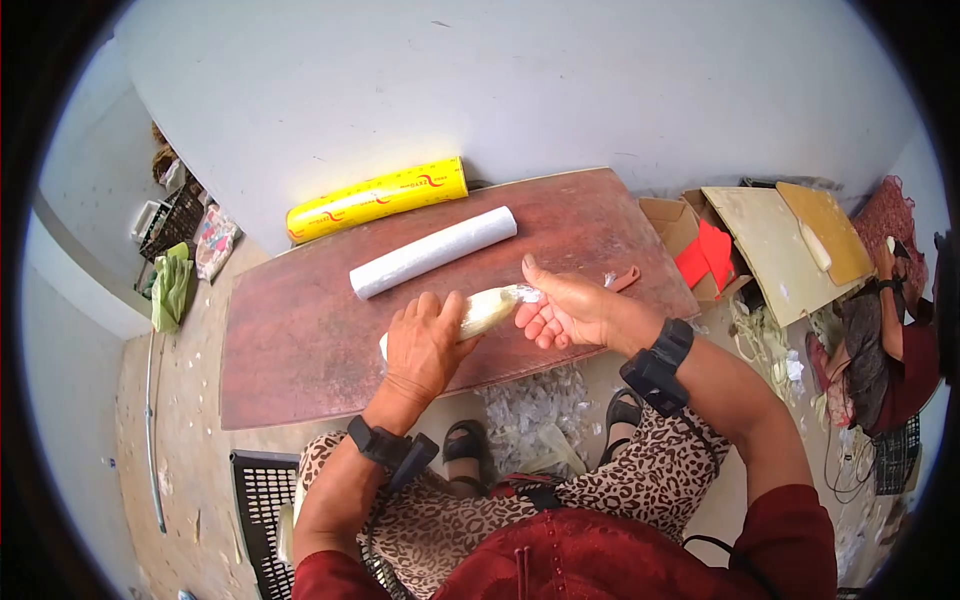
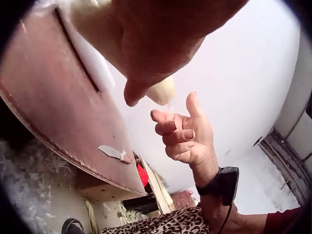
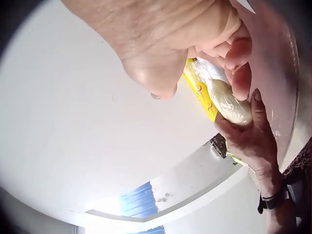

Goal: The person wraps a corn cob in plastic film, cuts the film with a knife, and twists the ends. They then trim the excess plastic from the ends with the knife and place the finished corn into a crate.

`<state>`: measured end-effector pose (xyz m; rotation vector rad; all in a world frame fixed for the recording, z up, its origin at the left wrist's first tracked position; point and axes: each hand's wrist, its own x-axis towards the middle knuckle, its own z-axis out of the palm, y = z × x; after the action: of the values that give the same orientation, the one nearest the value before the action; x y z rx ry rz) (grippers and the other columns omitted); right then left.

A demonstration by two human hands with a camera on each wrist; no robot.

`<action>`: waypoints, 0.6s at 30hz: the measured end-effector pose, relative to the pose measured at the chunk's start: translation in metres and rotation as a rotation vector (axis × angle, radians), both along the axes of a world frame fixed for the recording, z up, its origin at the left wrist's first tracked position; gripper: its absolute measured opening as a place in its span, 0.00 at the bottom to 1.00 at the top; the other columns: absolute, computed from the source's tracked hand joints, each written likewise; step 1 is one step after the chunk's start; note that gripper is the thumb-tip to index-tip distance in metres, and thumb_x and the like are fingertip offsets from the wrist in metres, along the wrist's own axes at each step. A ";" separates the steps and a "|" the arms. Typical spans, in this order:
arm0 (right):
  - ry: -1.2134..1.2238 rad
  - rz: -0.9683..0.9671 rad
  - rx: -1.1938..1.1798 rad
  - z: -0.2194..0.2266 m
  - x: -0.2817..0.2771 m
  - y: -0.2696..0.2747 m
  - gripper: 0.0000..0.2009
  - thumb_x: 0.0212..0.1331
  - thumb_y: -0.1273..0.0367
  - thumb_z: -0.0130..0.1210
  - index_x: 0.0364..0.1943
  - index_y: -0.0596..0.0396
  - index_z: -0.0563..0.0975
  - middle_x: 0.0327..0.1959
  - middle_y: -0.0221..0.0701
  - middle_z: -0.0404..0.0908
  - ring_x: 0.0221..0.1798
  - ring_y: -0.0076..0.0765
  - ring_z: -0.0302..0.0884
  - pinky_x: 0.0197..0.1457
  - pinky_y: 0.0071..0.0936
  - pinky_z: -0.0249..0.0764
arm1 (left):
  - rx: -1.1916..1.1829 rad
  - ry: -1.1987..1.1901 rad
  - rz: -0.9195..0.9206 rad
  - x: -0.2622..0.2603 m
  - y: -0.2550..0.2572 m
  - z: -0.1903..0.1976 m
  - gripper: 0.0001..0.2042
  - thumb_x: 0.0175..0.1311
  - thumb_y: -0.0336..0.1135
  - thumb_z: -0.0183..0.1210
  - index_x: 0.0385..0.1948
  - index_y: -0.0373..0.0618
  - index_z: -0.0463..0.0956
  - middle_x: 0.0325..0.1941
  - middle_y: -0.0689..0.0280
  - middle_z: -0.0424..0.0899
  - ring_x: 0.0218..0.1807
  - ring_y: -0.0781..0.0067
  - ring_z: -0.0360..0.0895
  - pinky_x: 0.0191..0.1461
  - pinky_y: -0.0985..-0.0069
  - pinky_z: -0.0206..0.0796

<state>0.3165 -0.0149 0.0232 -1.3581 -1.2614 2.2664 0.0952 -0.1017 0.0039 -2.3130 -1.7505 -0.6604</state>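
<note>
My left hand (image 1: 425, 345) grips a long pale vegetable (image 1: 490, 311) over the near part of the table. Clear cling film covers the vegetable, shiny and wrinkled in the right wrist view, and its loose end (image 1: 527, 293) bunches at the tip. Right beside that tip is my right hand (image 1: 570, 308), thumb raised apart and fingers loosely bent, with the film end at its fingertips. In the left wrist view nothing shows pinched between its thumb and fingers. A white roll of film (image 1: 435, 252) lies just beyond the hands.
On the reddish table (image 1: 290, 345) are a yellow printed roll (image 1: 375, 200) at the back and a knife (image 1: 625, 279) on the right. An open carton (image 1: 665, 228) holding something red stands past the right edge. Film scraps (image 1: 535, 405) litter the floor. Another person (image 1: 900, 340) sits far right.
</note>
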 end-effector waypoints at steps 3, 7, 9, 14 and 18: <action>0.005 -0.013 0.033 -0.011 -0.003 0.004 0.26 0.67 0.45 0.45 0.32 0.57 0.73 0.23 0.29 0.76 0.18 0.23 0.72 0.17 0.19 0.61 | 0.058 0.084 -0.017 -0.005 0.000 0.001 0.23 0.43 0.40 0.72 0.41 0.48 0.72 0.34 0.61 0.73 0.40 0.55 0.75 0.39 0.60 0.69; 0.042 -0.008 0.137 -0.010 -0.003 0.005 0.14 0.68 0.60 0.52 0.31 0.56 0.73 0.22 0.27 0.75 0.18 0.20 0.70 0.17 0.19 0.62 | 0.073 0.003 -0.040 -0.005 0.000 0.004 0.23 0.43 0.39 0.72 0.41 0.46 0.72 0.35 0.60 0.72 0.40 0.53 0.74 0.40 0.59 0.69; -0.004 0.003 0.310 -0.003 -0.005 0.004 0.12 0.68 0.63 0.53 0.30 0.56 0.73 0.22 0.26 0.75 0.18 0.20 0.70 0.18 0.19 0.63 | 0.001 -0.084 -0.042 -0.002 -0.001 0.006 0.23 0.45 0.39 0.72 0.42 0.45 0.72 0.36 0.59 0.73 0.40 0.53 0.74 0.41 0.61 0.69; -0.025 0.070 0.695 0.001 -0.006 0.006 0.07 0.65 0.70 0.54 0.30 0.58 0.74 0.22 0.25 0.75 0.19 0.17 0.70 0.20 0.19 0.66 | -0.483 -0.575 -0.162 -0.004 0.003 0.005 0.23 0.57 0.42 0.67 0.49 0.42 0.70 0.41 0.58 0.78 0.43 0.65 0.77 0.44 0.71 0.71; 0.044 0.151 0.844 0.000 0.001 0.012 0.05 0.65 0.72 0.54 0.33 0.59 0.75 0.23 0.23 0.74 0.23 0.14 0.70 0.24 0.16 0.68 | -0.852 -1.012 -0.288 -0.007 0.009 -0.011 0.24 0.63 0.47 0.62 0.53 0.41 0.68 0.45 0.62 0.78 0.43 0.73 0.77 0.46 0.75 0.70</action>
<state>0.3170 -0.0029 0.0230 -0.8982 -2.0154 1.4850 0.0883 -0.0927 -0.0069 -3.1298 -2.4573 -1.6125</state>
